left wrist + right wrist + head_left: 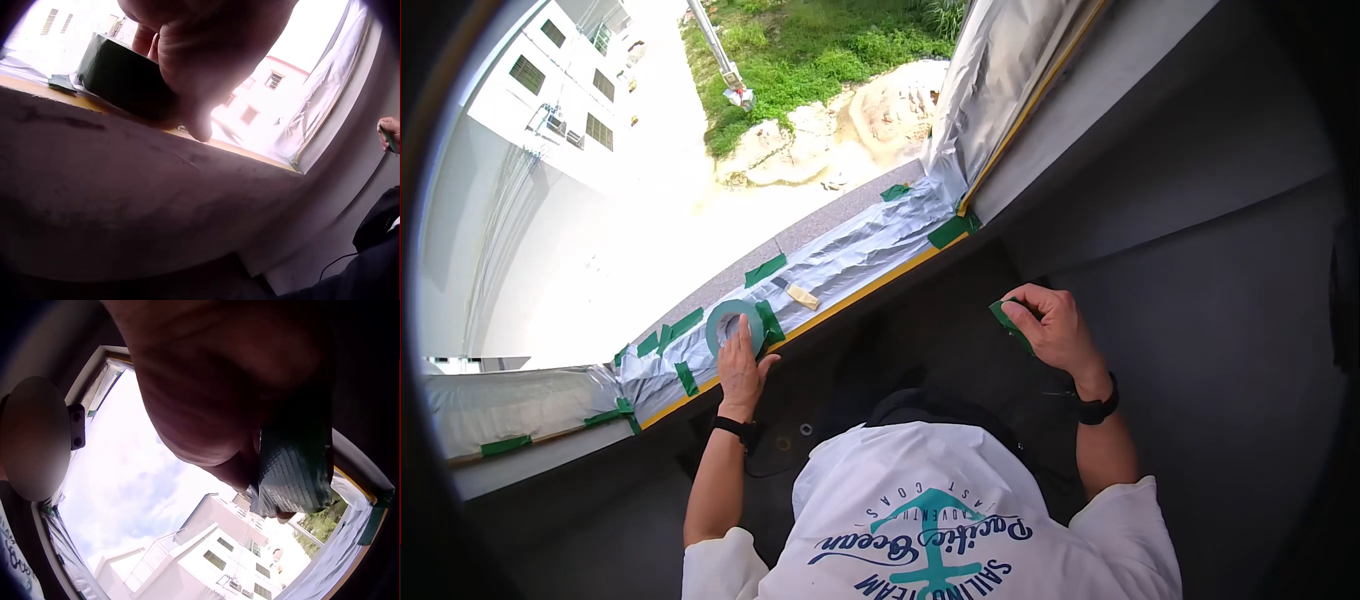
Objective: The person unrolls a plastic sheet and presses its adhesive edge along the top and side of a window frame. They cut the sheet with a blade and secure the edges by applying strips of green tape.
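Note:
A roll of green tape (pixel 735 326) lies on the film-covered window sill. My left hand (pixel 741 378) rests on it with straight fingers over its ring, and the thumb points out to the side, apart from the roll. In the left wrist view the dark outer side of the roll (pixel 125 81) shows beside the palm (pixel 215 56). My right hand (pixel 1052 325), held off to the right away from the sill, pinches a short piece of green tape (pixel 1011 327) between thumb and fingers. The ribbed face of that piece (pixel 292 478) hangs down in the right wrist view.
Silvery plastic film (pixel 855 240) covers the sill, fixed by green tape pieces (pixel 765 269) and edged with yellow tape (pixel 850 297). A putty knife with a pale handle (pixel 802 296) lies right of the roll. The window opens onto buildings and grass (pixel 820 60).

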A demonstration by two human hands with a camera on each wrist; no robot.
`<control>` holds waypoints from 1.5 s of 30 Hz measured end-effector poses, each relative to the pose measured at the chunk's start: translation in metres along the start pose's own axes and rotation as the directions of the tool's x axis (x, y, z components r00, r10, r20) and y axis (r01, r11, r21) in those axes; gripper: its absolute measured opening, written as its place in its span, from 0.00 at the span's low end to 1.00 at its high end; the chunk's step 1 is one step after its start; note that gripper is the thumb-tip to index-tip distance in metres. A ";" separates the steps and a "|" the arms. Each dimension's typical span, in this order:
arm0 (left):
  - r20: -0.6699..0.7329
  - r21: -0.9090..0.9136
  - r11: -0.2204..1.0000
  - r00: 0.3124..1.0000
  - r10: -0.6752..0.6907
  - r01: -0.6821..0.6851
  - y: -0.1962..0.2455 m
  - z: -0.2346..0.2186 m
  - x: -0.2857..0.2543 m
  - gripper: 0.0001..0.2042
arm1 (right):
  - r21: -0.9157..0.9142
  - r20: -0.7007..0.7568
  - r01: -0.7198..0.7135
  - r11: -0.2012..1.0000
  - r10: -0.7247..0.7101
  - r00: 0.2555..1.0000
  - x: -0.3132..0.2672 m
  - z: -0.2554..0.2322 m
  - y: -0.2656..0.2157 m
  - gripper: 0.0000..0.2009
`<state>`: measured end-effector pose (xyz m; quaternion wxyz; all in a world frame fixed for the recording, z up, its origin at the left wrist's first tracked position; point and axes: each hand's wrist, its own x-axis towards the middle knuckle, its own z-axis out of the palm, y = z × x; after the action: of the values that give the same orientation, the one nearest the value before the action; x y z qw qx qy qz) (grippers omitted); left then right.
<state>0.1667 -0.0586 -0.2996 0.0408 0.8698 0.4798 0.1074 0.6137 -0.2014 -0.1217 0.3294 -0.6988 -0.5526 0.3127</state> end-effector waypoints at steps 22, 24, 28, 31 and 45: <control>0.469 -0.811 -0.030 0.679 0.565 0.585 0.260 -0.151 0.179 0.11 | 0.513 -0.275 0.315 0.799 -0.194 0.942 0.005 -0.024 -0.053 0.22; 0.494 -0.807 0.055 0.621 0.609 0.588 0.262 -0.169 0.191 0.11 | 0.356 -0.350 0.346 0.868 -0.219 0.911 -0.005 -0.038 -0.045 0.20; 0.377 -0.864 0.035 0.600 0.706 0.502 0.274 -0.176 0.212 0.14 | -0.201 -0.440 0.404 0.892 -0.451 0.777 -0.014 -0.059 -0.032 0.20; 0.222 -0.975 0.173 0.697 0.682 0.142 0.285 -0.193 0.217 0.13 | -0.475 -0.513 0.340 0.812 -0.569 0.643 -0.020 -0.075 -0.027 0.21; -0.027 -0.859 0.244 0.517 0.856 -0.450 0.313 -0.257 0.258 0.11 | 0.725 -0.468 0.556 0.407 -0.303 0.830 -0.001 -0.070 -0.021 0.52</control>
<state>0.5000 -0.0168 0.0435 0.4753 0.8705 -0.0713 0.1056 0.6575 -0.2066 -0.0633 0.7617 -0.3190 -0.4455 0.3458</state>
